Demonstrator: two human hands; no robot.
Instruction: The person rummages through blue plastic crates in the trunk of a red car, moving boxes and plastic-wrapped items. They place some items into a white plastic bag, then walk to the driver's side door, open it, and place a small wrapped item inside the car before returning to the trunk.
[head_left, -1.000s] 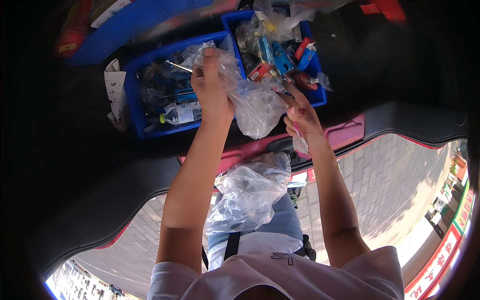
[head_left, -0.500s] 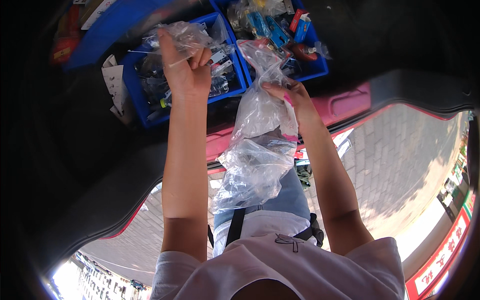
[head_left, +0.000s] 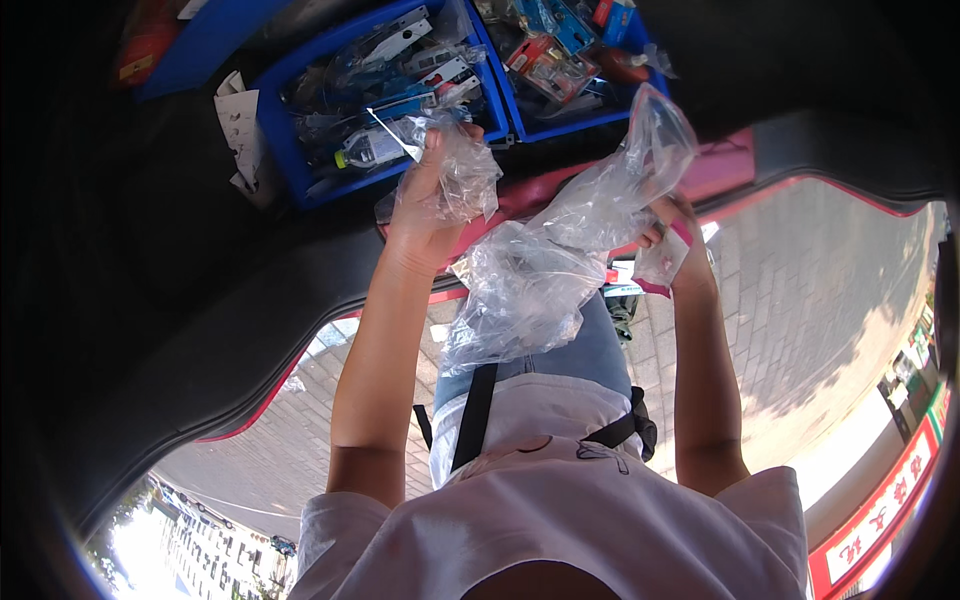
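Observation:
My left hand [head_left: 425,200] is closed round a crumpled clear plastic bag [head_left: 468,178], just in front of the left blue bin [head_left: 285,150]. Part of the hand shows through the film. To the right, my right hand [head_left: 672,222] grips a bunch of clear plastic bags [head_left: 590,215] that trails down to the left, over my jeans. A small clear bag with a pink edge [head_left: 660,262] hangs at the same hand. Its fingers are partly hidden by plastic.
The left bin holds a small clear bottle with a yellow-green cap [head_left: 368,150] and packaged metal parts. In the right blue bin [head_left: 560,128] are blister packs [head_left: 552,68] and small boxes. Folded white paper [head_left: 238,128] stands beside the bins. A red vehicle sill [head_left: 728,165] runs before them.
My left hand has come back from over the left bin toward me with its crumpled bag. My right hand has moved right, drawing the bunch of bags with it.

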